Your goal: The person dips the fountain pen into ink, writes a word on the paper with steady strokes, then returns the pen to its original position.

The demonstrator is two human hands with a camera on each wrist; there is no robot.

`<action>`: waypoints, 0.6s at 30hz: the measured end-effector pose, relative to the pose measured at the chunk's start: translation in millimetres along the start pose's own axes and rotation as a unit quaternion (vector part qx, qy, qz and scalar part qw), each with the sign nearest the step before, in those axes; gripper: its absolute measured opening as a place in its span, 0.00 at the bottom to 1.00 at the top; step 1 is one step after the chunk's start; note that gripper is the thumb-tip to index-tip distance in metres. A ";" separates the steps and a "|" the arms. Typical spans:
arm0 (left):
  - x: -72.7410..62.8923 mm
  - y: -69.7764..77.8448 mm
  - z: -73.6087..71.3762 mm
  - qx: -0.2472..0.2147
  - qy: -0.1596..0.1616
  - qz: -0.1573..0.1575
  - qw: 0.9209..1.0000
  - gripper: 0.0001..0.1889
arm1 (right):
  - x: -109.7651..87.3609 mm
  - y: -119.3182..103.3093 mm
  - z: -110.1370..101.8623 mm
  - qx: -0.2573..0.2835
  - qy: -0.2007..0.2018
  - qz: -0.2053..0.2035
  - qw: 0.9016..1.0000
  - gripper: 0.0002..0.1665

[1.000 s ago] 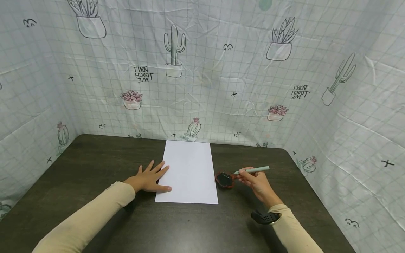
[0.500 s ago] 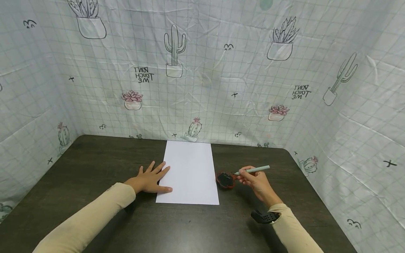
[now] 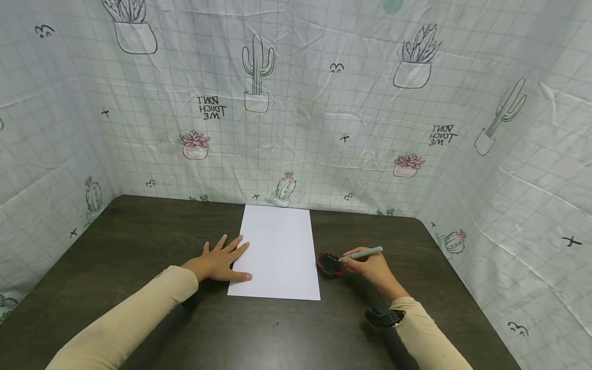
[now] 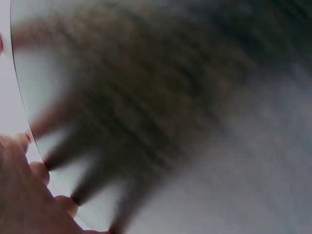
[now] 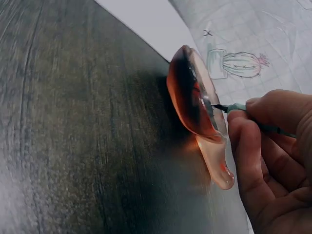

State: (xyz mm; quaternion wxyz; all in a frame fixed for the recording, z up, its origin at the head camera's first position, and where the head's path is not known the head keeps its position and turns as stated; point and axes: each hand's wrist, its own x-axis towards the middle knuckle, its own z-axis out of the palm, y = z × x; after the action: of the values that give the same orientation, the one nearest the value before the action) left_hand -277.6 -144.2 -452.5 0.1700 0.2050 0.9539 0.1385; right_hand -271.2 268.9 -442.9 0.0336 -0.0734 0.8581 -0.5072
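My left hand (image 3: pixel 215 263) lies with fingers spread, its fingertips on the left edge of a white sheet of paper (image 3: pixel 281 252). Between the thumb and fingers of my right hand (image 3: pixel 372 270) is a slim pale green pen (image 3: pixel 369 252) with a fine dark tip. That tip is at the black ink (image 3: pixel 329 263) in a small translucent orange dish (image 5: pixel 176 100); the right wrist view shows it at the dish's inner side, but I cannot tell how deep it goes. A short tail-like handle (image 5: pixel 214 165) sticks out from the dish. The left wrist view shows fingertips and blurred reflections.
The dark wooden table (image 3: pixel 277 334) carries the paper, with the dish just right of it. A white cloth with cactus prints (image 3: pixel 305 123) hangs behind the table and along both sides. My right wrist wears a black band (image 3: pixel 384 317).
My right hand has moved a little left with the pen, bringing the tip from the dish's right side over to the ink. My left hand and the paper stay put.
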 end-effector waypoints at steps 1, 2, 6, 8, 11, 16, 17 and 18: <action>0.0 -0.1 0.3 0.000 0.001 0.000 1.000 0.51 | 1.4 3.2 0.9 -0.022 0.002 -0.006 1.000 0.16; -0.1 0.0 0.4 -0.002 0.002 0.002 1.000 0.51 | 1.8 2.8 1.7 -0.043 0.004 -0.012 0.999 0.15; 0.6 -1.0 1.1 -0.011 0.006 0.006 1.000 0.51 | 4.0 1.4 5.2 -0.080 0.003 -0.017 0.997 0.11; 1.1 -1.7 1.2 -0.018 0.007 0.010 1.000 0.52 | 5.2 0.8 6.8 -0.090 0.000 -0.017 0.996 0.09; 1.3 -2.1 0.7 -0.023 0.004 0.007 1.000 0.52 | 7.0 0.7 8.9 -0.099 -0.007 -0.018 0.995 0.09; 0.7 -0.4 -2.0 -0.016 -0.007 0.004 1.000 0.52 | 10.1 0.9 11.4 -0.098 -0.015 -0.029 0.995 0.11; 0.6 0.1 -2.8 -0.015 -0.011 0.002 1.000 0.52 | 10.7 0.5 11.9 -0.100 -0.017 -0.029 0.994 0.11; 0.4 0.7 -3.6 -0.013 -0.015 0.001 1.000 0.52 | 11.2 -0.2 12.6 -0.102 -0.017 -0.027 0.994 0.10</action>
State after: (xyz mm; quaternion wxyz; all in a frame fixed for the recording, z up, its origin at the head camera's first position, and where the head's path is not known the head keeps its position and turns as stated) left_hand -279.1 -144.1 -449.2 0.1865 0.2058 0.9492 0.1480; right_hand -280.5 256.1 -448.6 0.0265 -0.1080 0.9026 -0.4160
